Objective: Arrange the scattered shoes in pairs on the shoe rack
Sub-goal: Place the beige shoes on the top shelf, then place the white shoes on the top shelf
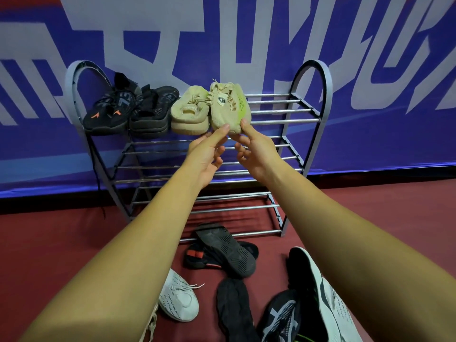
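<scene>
A grey metal shoe rack (308,112) stands against the wall. On its top shelf sit a black shoe with orange marks (108,112), a second black shoe (153,112) and a beige shoe (190,114). The matching beige shoe with a green stripe (230,104) is tilted on its side at the shelf's front edge. My left hand (209,154) and my right hand (251,154) pinch its near end from either side. On the floor lie a black shoe sole-up (227,250), a white shoe (180,299), a black shoe (234,309) and a grey-white shoe (328,299).
The rack's right half of the top shelf and both lower shelves (222,169) hold nothing. A blue and white banner (271,33) covers the wall behind. The floor (49,243) is dark red. A black lace (98,183) hangs from the left shoe.
</scene>
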Motion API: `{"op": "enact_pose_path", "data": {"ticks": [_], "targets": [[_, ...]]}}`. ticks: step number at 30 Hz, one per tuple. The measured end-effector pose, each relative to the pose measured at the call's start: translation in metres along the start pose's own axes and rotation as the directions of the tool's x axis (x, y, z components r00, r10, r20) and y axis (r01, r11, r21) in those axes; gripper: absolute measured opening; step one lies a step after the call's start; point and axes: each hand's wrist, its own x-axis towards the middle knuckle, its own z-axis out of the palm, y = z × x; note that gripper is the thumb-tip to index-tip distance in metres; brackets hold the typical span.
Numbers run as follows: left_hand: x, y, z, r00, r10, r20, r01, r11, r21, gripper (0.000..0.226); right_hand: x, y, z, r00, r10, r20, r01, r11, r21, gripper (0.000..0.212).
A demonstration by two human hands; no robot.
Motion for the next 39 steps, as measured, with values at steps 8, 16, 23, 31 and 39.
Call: {"op": "enact_pose_path", "data": {"ticks": [8, 16, 23, 31, 39], "targets": [[-0.021, -0.012, -0.016, 0.999, -0.039, -0.013, 0.04, 0.991, 0.128, 0.013, -0.025, 0.008, -0.015, 0.992, 0.12, -0.038, -0.123, 0.989, -0.085, 0.016], [-0.051, -0.023, -0.062, 0.993, -0.11, -0.051, 0.121, 0.908, 0.4, 0.012, -0.05, 0.039, -0.016, 0.974, 0.222, -0.041, -0.224, 0.927, -0.301, 0.014], [-0.065, -0.029, -0.124, 0.995, -0.089, -0.051, 0.096, 0.629, 0.772, 0.014, -0.068, 0.092, 0.006, 0.948, 0.319, -0.019, -0.275, 0.784, -0.556, 0.022], [-0.072, -0.038, -0.187, 0.985, -0.166, -0.046, 0.094, 0.294, 0.951, 0.017, -0.069, 0.143, 0.034, 0.914, 0.4, 0.07, -0.164, 0.521, -0.838, 0.016], [-0.062, -0.043, -0.251, 0.972, -0.182, -0.146, 0.173, 0.141, 0.975, 0.015, -0.053, 0.201, 0.072, 0.836, 0.539, 0.1, -0.156, 0.408, -0.899, 0.017]]}}
